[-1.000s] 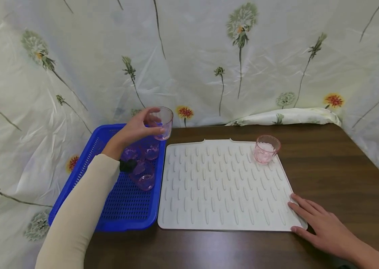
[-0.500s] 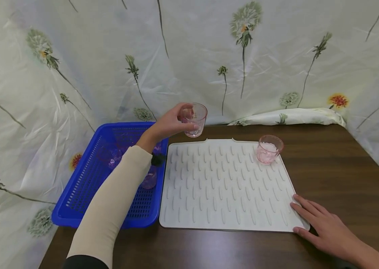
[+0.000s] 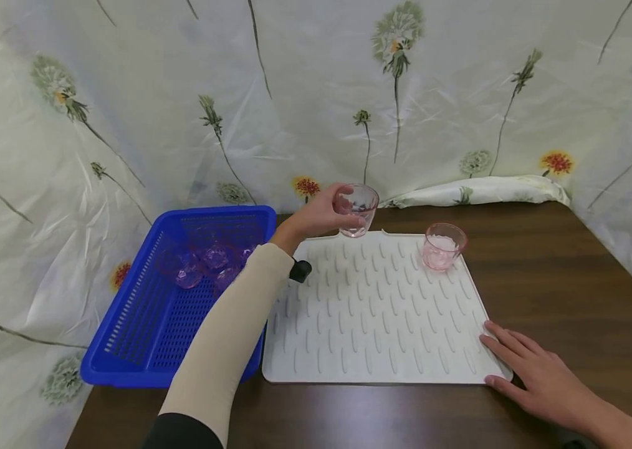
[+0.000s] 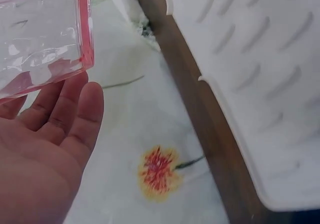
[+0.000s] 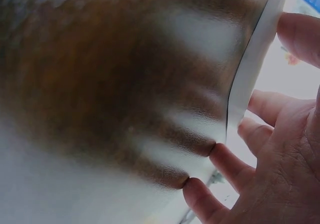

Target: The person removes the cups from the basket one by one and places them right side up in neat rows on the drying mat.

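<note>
Soft, even light filled the head view, with pale glare on the tabletop (image 3: 344,415) and a faint shadow across the white mat (image 3: 372,312); blurred reflections smeared the right wrist view.

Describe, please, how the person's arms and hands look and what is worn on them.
The left sleeve is plain cream, with black material farther up. A small black piece shows beside its cuff. The left hand has no visible glove or ring. The right hand is ungloved too, and the visible forearm is bare; something dark beside it shows too little to identify.
</note>
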Available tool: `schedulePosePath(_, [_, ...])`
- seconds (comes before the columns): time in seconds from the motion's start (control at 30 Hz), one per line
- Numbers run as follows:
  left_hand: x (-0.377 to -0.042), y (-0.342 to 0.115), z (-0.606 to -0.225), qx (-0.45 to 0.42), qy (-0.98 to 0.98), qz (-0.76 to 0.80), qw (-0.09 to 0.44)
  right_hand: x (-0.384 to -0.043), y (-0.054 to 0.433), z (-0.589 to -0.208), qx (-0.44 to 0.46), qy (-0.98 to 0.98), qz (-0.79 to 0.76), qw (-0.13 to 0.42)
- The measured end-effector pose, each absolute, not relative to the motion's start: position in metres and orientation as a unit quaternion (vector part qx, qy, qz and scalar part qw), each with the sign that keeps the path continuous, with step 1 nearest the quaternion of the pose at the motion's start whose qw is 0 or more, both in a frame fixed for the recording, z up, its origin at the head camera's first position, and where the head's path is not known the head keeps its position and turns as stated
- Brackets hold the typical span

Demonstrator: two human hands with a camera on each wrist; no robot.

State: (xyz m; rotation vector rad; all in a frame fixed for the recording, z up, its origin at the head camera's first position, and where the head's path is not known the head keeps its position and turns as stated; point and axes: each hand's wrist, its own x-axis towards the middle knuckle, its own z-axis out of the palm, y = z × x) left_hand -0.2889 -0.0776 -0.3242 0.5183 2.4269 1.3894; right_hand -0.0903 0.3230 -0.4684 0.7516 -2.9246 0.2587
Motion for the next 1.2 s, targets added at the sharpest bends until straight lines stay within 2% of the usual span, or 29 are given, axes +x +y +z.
schedulePosePath(0.2, [-0.296, -0.053, -0.341, 0.167, 0.832, 0.503, 0.164, -0.091, 0.325, -0.467, 0.246, -0.965, 0.082, 0.045])
schedulePosePath(0.57, [-0.29, -0.008, -0.381, 0.14, 0.822, 0.531, 0.153, -0.091, 0.327, -0.47, 0.266, -0.958, 0.084, 0.061])
schedulePosePath(0.93, [-0.286, 0.001, -0.404, 0.109, 0.815, 0.546, 0.159, -0.092, 0.328, -0.467, 0.264, -0.959, 0.089, 0.061])
schedulePosePath(1.2, [-0.284, 0.006, -0.407, 0.109, 0.819, 0.541, 0.159, -0.09, 0.326, -0.467, 0.273, -0.955, 0.082, 0.084])
